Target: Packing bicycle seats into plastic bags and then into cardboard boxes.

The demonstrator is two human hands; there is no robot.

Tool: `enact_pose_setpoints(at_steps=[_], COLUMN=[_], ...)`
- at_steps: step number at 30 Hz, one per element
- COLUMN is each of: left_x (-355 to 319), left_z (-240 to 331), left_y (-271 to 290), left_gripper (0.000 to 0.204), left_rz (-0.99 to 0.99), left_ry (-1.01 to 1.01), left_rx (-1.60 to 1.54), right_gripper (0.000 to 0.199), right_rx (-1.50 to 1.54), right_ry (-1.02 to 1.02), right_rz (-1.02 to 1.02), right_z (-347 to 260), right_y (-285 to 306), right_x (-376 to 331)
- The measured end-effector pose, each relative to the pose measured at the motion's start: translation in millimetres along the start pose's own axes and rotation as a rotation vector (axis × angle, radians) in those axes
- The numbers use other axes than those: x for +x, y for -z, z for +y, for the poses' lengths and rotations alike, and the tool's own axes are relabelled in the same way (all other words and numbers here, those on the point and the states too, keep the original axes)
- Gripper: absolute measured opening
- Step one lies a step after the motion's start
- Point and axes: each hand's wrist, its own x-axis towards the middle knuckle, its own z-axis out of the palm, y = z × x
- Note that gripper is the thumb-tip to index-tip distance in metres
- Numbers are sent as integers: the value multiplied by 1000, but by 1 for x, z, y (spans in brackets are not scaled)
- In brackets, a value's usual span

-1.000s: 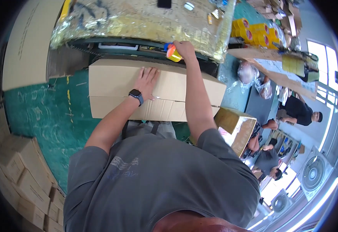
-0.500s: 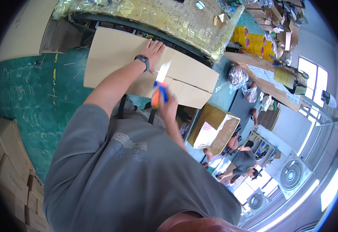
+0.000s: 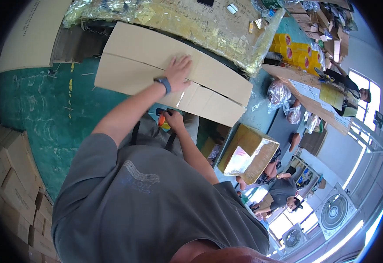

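Stacked small cartons sit near left; yellow tape rolls lie far right (beside clear bags), and a foil-wrapped box right.

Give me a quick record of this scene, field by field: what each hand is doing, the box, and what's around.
left hand: flat on the cardboard box, fingers spread, a watch on the wrist
right hand: closed round an orange tape dispenser, at the box's near edge
box: closed flaps, a strip of tape across the near side
floor: green
nearby: yellow tape rolls, a foil-wrapped carton
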Motion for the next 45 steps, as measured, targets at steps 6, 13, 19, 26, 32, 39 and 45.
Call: enact_pose_setpoints(at_steps=[6,13,19,26,32,39,45], left_x=[-61,-65,-163,-231,-206,-193,-182], left_z=[8,-1,149,151,-70,-431,-489], left_y=[-48,-21,116,140,272,191,100], left_gripper=[89,81,61,56,48,42,61], left_rz=[230,71,139,691,955,873,214], left_ry=[216,280,269,329,367,739,1152], left_rx=[173,195,-1433,-1901,-1518,-1555,-558], right_gripper=[55,53,62,70,64,49,45], right_rx=[30,-22,195,-65,-270,-563,-527], right_ry=[167,457,957,1187,1146,970,888], right_rz=[-352,-41,302,-32,-55,-107,-104], right_z=[-96,-124,-118,-224,-268,-414,-433], right_y=[116,222,275,248,152,8,-8], right_x=[-69,-130,-158,-140,-3,97,108])
